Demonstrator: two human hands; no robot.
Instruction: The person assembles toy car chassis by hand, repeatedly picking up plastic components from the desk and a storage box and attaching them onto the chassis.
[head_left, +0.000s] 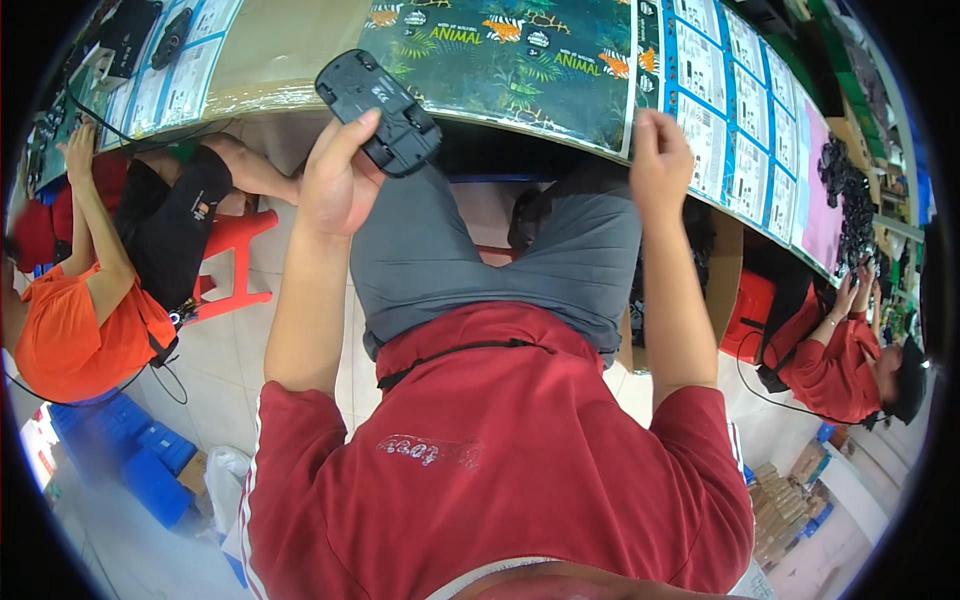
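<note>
My left hand point(342, 175) is closed on a black plastic toy car chassis point(378, 112), held tilted in front of the table edge with its flat underside and wheels showing. The thumb presses on the chassis and the other fingers are behind it. My right hand point(662, 165) is raised at the table's front edge, well apart from the chassis. Its fingers are curled in and pressed together; whatever they may hold is hidden.
The table point(290, 60) is covered with printed sheets, one a green animal print point(520, 80). A co-worker in orange point(85, 325) sits at the left, another in red point(835, 355) at the right beside a pile of black parts point(848, 200). A red stool point(235, 265) stands at the left.
</note>
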